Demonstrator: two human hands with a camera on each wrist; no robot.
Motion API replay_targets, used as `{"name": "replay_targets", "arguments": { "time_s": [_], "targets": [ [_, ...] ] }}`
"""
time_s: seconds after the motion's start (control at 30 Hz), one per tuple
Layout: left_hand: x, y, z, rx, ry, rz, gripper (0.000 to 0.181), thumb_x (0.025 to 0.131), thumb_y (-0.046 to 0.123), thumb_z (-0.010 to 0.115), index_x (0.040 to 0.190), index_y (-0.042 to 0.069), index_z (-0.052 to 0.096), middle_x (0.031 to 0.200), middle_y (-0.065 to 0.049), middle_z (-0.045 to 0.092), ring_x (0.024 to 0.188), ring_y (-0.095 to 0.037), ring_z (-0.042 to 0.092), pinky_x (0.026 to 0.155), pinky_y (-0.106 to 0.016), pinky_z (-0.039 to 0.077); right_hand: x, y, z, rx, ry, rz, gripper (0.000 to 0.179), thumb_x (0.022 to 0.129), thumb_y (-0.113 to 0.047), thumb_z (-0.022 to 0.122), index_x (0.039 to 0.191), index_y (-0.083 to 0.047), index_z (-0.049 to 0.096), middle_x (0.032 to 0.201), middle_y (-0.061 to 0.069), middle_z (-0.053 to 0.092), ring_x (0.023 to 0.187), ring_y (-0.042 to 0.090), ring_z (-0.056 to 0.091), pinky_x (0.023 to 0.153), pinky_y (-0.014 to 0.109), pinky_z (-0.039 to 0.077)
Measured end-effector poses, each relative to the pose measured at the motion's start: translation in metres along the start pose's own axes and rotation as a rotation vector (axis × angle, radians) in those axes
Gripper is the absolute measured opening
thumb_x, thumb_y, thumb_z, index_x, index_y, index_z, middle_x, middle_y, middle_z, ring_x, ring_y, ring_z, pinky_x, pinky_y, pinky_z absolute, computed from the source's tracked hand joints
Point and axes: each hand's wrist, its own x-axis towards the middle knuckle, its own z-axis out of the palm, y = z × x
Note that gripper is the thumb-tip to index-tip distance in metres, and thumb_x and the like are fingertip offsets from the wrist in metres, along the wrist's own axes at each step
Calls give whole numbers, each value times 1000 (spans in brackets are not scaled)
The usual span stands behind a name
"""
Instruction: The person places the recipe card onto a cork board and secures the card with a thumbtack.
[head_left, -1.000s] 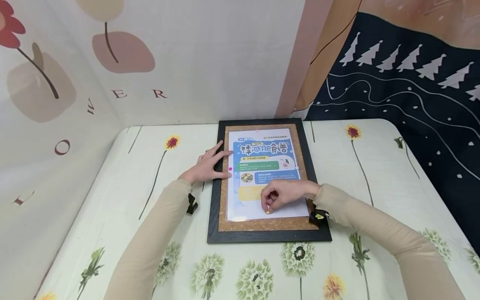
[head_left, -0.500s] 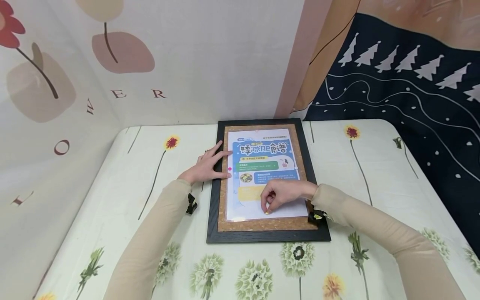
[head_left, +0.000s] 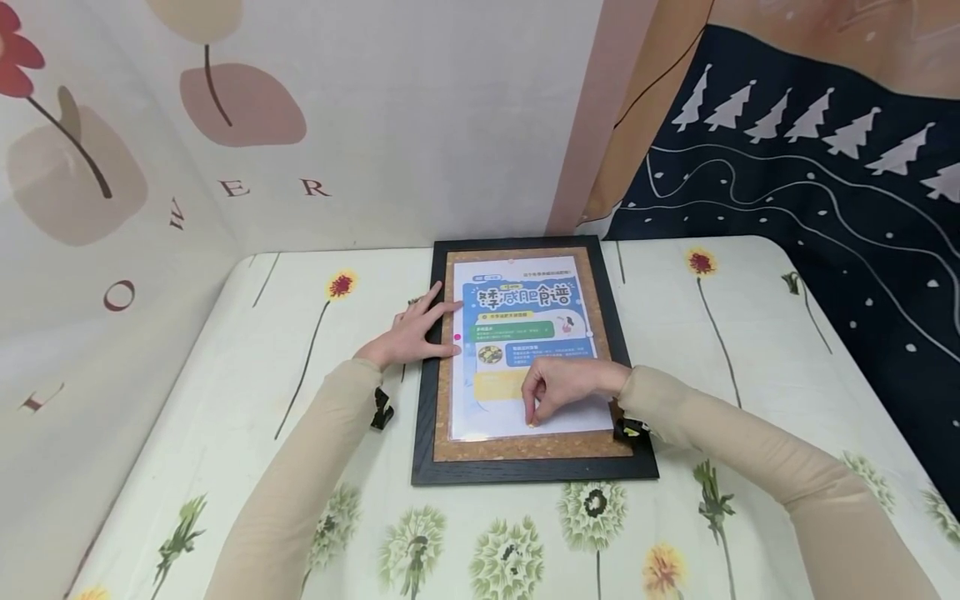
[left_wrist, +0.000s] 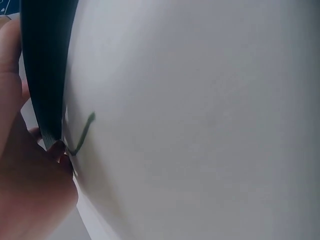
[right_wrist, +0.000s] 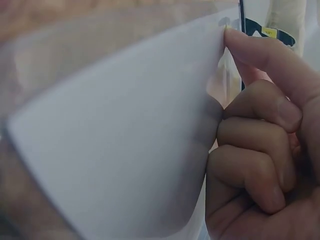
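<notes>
A cork board (head_left: 468, 450) in a black frame (head_left: 525, 472) lies on the table with a blue-and-white printed poster (head_left: 491, 421) on it. My right hand (head_left: 573, 385) pinches a small yellow pushpin (right_wrist: 226, 28) between thumb and index finger, right at the poster's lower part; its other fingers curl against the sheet. Fingers spread, my left hand (head_left: 408, 336) rests over the frame's left side, thumb and index fingertip at the poster's left edge. Beside the thumb sits a pink pushpin (head_left: 457, 337). In the left wrist view, part of the left hand (left_wrist: 32, 185) borders the frame's outer side.
A floral cloth (head_left: 352, 483) covers the table under the board. Behind it hang a pale printed curtain (head_left: 420, 117) and a dark one with white trees (head_left: 772, 183). Small pins also show at the poster's top (head_left: 512, 262) and right edge (head_left: 589, 334).
The right thumb and index finger have drawn closer over the yellow pushpin, which shows less now. The left hand stays put; the whole view has shifted slightly.
</notes>
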Motion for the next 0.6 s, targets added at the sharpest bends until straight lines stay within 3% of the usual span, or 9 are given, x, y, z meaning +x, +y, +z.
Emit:
{"name": "replay_targets", "arguments": {
  "time_s": [0.33, 0.6],
  "targets": [
    [-2, 4, 0, 1, 6, 6, 79, 88, 41, 69, 153, 18, 30, 161, -12, -8, 145, -36, -1, 107, -63, 10, -2, 7, -6, 48, -36, -31, 10, 80, 1, 72, 82, -7, 78, 49, -1, 50, 44, 7, 30, 48, 22, 25],
    [-7, 6, -3, -5, 46, 12, 74, 87, 37, 71, 149, 13, 39, 160, -16, 1, 143, -42, 7, 106, -66, 12, -15, 8, -19, 87, -90, -67, 16, 83, -2, 69, 98, -4, 76, 59, -3, 52, 54, 9, 38, 56, 22, 32]
  ]
}}
